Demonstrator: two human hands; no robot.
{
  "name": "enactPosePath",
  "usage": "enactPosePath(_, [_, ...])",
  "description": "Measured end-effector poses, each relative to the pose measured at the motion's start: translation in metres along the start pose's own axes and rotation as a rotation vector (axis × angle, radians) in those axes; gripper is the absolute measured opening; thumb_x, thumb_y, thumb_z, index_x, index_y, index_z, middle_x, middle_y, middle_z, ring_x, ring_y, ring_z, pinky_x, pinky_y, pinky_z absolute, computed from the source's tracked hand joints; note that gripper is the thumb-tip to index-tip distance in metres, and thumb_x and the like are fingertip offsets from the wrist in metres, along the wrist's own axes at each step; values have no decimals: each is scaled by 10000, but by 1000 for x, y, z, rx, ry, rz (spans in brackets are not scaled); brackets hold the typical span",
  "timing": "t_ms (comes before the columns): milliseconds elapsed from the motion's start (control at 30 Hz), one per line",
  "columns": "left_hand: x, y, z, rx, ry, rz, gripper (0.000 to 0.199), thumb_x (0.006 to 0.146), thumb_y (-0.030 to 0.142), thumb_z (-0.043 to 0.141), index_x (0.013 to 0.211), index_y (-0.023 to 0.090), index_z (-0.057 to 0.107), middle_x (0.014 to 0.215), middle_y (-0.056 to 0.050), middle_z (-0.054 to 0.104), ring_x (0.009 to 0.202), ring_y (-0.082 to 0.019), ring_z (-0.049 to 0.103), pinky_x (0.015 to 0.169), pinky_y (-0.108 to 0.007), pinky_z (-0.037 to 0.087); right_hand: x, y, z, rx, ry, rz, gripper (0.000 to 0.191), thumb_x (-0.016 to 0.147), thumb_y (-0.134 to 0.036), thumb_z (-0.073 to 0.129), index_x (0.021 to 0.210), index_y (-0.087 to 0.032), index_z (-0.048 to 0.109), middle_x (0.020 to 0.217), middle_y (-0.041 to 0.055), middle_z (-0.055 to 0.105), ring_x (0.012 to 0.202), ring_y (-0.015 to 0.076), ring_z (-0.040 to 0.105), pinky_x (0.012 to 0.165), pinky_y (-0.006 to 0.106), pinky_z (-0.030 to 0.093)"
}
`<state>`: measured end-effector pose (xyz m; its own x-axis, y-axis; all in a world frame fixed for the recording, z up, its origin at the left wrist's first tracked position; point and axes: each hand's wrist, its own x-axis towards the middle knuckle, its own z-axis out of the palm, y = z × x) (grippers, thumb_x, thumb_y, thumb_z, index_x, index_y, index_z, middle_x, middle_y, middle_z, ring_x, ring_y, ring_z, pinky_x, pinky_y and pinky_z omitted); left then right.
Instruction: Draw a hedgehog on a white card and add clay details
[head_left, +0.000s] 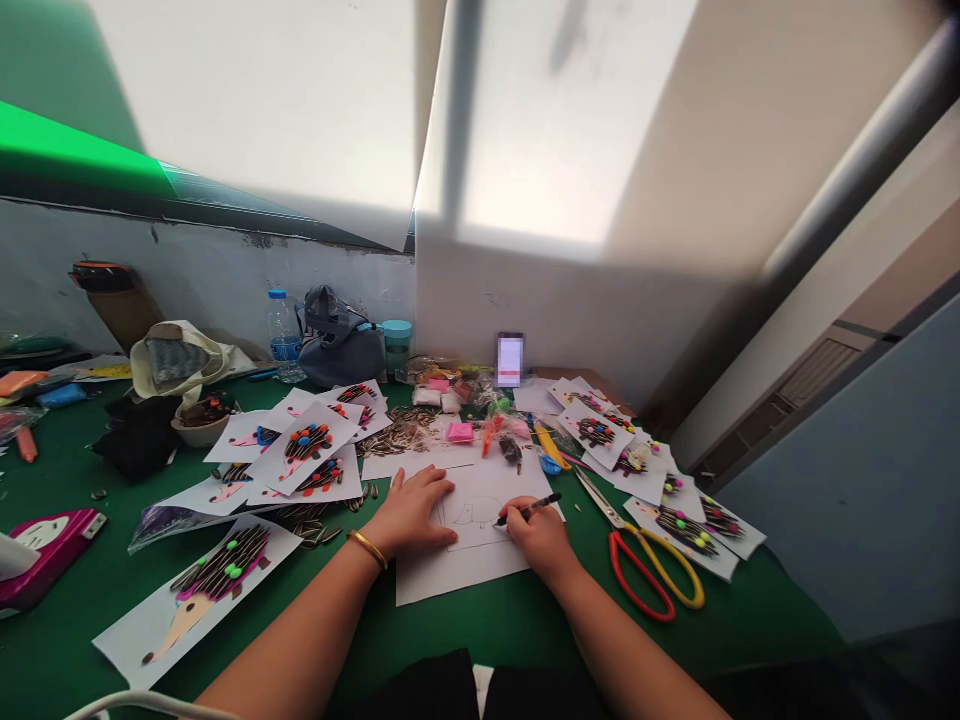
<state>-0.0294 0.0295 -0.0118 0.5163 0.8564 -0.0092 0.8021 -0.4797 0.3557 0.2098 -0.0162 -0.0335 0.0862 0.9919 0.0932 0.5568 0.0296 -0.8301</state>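
Currently your right hand (538, 538) grips a black pen (540, 507), its tip at the faint outline (469, 514) drawn on the white paper (457, 578). Your left hand (411, 512) is released, lying palm down with fingers spread across the left part of that sheet; a gold bracelet (367, 547) circles your left wrist. The paper lies in front of you on the green tabletop (352, 650). Just right of your pen hand, scissors (604, 503) with one red and one yellow handle lie spread. Decorated cards (304, 445) overlap to the left, and more cards (596, 432) lie on the far right. Beyond the paper are scattered striped seeds (405, 432), a pink packet (460, 432) and an upright phone (510, 358).
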Motion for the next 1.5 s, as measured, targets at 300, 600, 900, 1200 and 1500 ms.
enactPosePath(300, [0,0,0,-5,1,7,763,634,536,748,1315,278,520,1492,-108,419,1421,-345,275,1135,-660,51,1,1,0,-6,22,-11,270,786,-330,464,714,-218,699,634,7,685,623,194,621,568,266,421])
enactPosePath(600, [0,0,0,0,7,6,763,630,541,746,1309,274,524,1489,-104,421,1416,-348,285,1134,-661,58,1,0,-1,-29,57,-26,283,792,-340,456,745,-218,707,631,3,666,605,190,597,577,274,404])
enactPosePath(900, [1,-1,0,-3,3,4,764,632,540,743,1311,270,523,1493,-105,417,1418,-346,282,1134,-659,57,1,-2,-2,-14,46,-34,264,778,-310,461,726,-216,703,685,10,695,660,193,621,597,266,426])
enactPosePath(1200, [0,1,-2,1,-12,-4,770,633,543,741,1319,273,517,1490,-110,419,1416,-348,283,1133,-656,53,-1,-3,-4,57,71,-28,281,804,-336,447,740,-204,686,678,23,671,659,193,613,610,273,452])
enactPosePath(1500, [0,-1,0,-11,2,8,775,631,559,741,1320,280,518,1494,-109,415,1414,-363,284,1132,-662,49,-4,-12,-3,193,144,-203,273,877,-412,493,932,-186,635,837,54,662,737,192,609,692,292,497])
